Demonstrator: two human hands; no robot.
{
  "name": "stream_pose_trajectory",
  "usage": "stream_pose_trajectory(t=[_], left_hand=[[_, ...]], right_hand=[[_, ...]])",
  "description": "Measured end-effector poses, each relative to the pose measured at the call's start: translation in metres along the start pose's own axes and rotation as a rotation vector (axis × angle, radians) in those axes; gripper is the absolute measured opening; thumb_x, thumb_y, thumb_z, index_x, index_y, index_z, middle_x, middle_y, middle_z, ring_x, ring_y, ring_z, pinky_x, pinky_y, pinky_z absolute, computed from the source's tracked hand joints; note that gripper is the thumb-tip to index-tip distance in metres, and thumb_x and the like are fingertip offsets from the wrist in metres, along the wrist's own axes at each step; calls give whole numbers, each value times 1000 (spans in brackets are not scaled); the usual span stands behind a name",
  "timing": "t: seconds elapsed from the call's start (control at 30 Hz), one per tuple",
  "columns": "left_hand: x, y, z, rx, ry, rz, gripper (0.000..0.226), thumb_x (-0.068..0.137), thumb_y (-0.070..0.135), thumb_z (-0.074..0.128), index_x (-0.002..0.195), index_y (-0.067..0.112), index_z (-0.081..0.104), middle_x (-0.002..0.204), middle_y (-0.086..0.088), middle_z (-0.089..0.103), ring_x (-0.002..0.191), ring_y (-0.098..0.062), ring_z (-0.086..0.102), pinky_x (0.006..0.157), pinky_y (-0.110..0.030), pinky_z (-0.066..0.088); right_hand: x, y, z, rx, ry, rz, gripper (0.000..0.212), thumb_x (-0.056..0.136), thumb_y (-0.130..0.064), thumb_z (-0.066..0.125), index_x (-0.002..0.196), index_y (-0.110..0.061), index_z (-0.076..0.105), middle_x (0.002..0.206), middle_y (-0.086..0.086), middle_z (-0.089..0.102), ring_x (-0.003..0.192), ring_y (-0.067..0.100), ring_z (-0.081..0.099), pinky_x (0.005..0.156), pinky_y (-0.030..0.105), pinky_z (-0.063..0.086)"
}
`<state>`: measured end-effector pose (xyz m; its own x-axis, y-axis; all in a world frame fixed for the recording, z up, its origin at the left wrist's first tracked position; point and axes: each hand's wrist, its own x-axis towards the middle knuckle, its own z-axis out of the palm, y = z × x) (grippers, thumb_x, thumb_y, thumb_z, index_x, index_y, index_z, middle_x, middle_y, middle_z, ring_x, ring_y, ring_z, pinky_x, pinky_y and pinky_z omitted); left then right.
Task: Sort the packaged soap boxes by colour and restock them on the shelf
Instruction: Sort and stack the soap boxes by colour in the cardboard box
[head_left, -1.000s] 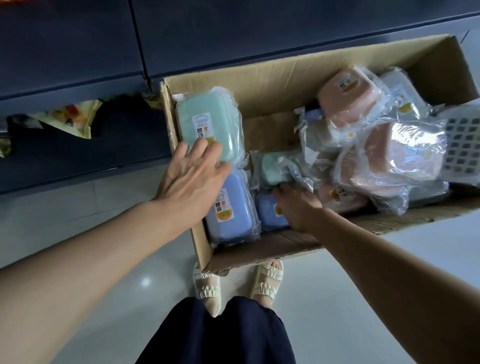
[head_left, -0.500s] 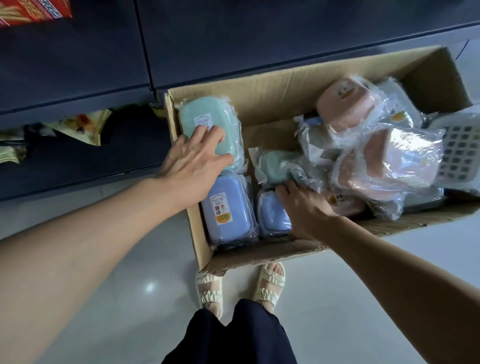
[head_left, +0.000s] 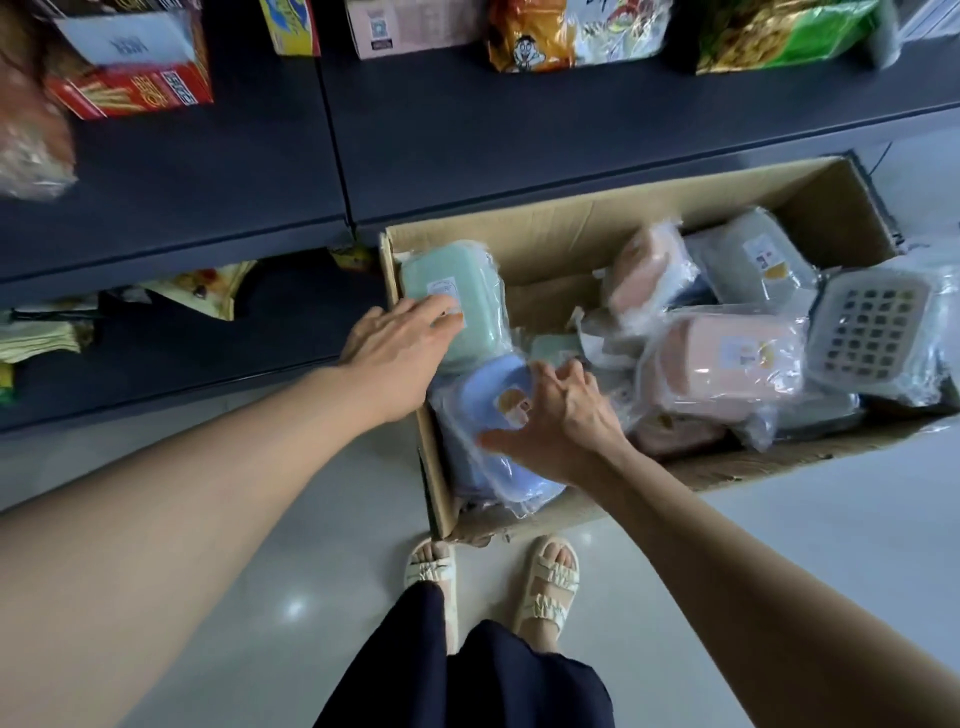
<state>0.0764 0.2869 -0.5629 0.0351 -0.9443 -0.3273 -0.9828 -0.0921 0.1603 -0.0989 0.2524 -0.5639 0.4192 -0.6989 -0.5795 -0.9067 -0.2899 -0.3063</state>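
Right hand (head_left: 558, 415) has lifted a blue soap box (head_left: 488, 431) from the carton (head_left: 545, 234).

Most print here is too blurred for me to read. The white box (head_left: 127, 44) on the shelf shows upside-down letters I cannot make out, and the red box (head_left: 132, 91) has white lettering, also unclear. The stickers on the soap boxes are illegible.
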Motion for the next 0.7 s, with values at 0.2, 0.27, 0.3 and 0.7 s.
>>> stream_pose_trajectory(t=[0.2,0.27,0.3,0.7], left_hand=[[-1,-8,6,-16,20,8,65,82,-3,53,139,24,36,147,8,23,131,-17,34,95,-36,31],[1,-8,9,-27,35,-5,64,81,0,56,137,24,37,144,9,26,128,-17,37,94,-36,32],[3,-7,10,-32,40,-13,63,81,1,57,136,24,39,143,8,27,127,-17,38,94,-36,33],[27,23,-8,54,77,-56,46,80,7,61,122,19,47,128,-3,43,115,-21,45,94,-35,34]], right_hand=[[-8,-17,19,150,119,-15,55,92,-32,54,140,-20,28,127,7,36,109,30,51,84,36,43],[-15,-11,21,90,166,-75,57,90,-21,57,139,-28,26,126,4,35,107,28,51,79,36,45],[-18,-8,22,56,140,-119,59,89,-19,58,138,-30,26,124,3,35,107,26,49,78,36,45],[-8,55,-28,118,181,11,46,88,-16,55,133,-16,42,123,10,44,115,28,46,94,37,42]])
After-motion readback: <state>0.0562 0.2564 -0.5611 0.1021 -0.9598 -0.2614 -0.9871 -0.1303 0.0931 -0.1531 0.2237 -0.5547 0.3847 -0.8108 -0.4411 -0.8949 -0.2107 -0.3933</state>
